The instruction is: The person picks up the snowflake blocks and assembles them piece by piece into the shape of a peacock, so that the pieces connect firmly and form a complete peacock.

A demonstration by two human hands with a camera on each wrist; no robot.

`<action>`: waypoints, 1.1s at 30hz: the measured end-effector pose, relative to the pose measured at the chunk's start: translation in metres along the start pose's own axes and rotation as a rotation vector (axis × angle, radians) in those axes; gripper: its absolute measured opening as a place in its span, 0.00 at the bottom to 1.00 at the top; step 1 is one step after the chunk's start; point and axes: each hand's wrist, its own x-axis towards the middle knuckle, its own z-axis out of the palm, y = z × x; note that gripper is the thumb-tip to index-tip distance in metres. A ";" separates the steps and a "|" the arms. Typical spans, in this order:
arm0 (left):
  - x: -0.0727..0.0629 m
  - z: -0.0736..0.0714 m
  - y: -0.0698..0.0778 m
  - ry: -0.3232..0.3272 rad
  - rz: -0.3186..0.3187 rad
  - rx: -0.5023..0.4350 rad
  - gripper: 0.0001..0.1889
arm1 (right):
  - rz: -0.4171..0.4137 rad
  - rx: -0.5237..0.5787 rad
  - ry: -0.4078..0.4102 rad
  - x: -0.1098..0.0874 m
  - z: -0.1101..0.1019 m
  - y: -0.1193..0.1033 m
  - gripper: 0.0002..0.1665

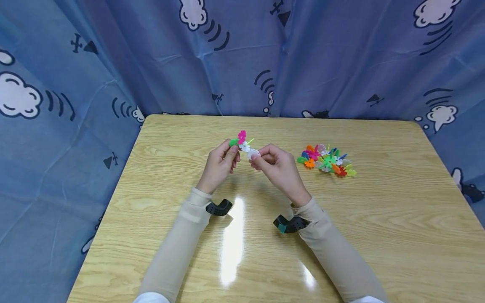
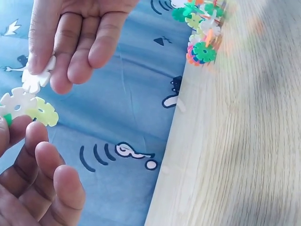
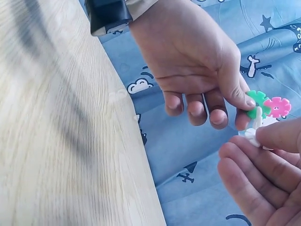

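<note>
My left hand [image 1: 218, 167] pinches a green snowflake disc [image 3: 254, 98] between thumb and forefinger. Joined to it in a small cluster are a pink disc [image 3: 278, 107], a white disc [image 2: 18, 102] and a yellow-green disc [image 2: 44, 112]. My right hand [image 1: 279, 171] pinches another white disc [image 2: 39, 79] by its edge, with that disc's notched rim right at the cluster's white one. Both hands are raised above the far half of the table, and fingertips hide parts of the green disc and the right-hand disc.
To the right of my hands, a loose pile of colourful snowflake discs [image 1: 329, 160] lies on the wooden table [image 1: 398, 202]. A blue patterned curtain [image 1: 242, 54] hangs along the table's back and left edges. Each wrist wears a black camera mount [image 1: 291, 224].
</note>
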 end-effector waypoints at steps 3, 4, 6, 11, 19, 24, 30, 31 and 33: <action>0.000 0.001 0.000 0.003 0.007 0.005 0.13 | 0.007 -0.016 -0.002 0.000 -0.001 -0.001 0.08; 0.000 0.001 0.000 0.004 0.009 0.005 0.13 | 0.010 -0.023 -0.004 -0.001 -0.001 -0.001 0.08; 0.000 0.001 0.000 0.007 0.015 0.006 0.12 | 0.015 -0.038 -0.006 -0.001 -0.001 -0.002 0.08; -0.001 0.003 0.001 0.005 0.029 0.011 0.13 | 0.016 -0.055 -0.011 -0.001 -0.001 -0.003 0.08; -0.001 0.005 -0.002 -0.035 0.052 0.054 0.13 | -0.011 -0.107 -0.002 -0.001 0.000 -0.001 0.07; -0.002 0.006 -0.003 -0.094 0.023 0.072 0.13 | -0.026 -0.146 0.006 -0.001 0.000 -0.001 0.07; -0.001 0.006 -0.002 -0.112 0.021 0.194 0.16 | 0.024 -0.077 -0.017 0.001 0.002 0.002 0.08; -0.001 0.006 -0.002 -0.095 0.033 0.242 0.16 | 0.044 -0.041 -0.029 0.002 0.002 0.003 0.08; -0.001 0.006 -0.003 -0.040 0.062 0.313 0.14 | 0.088 0.049 -0.061 0.003 0.001 0.005 0.10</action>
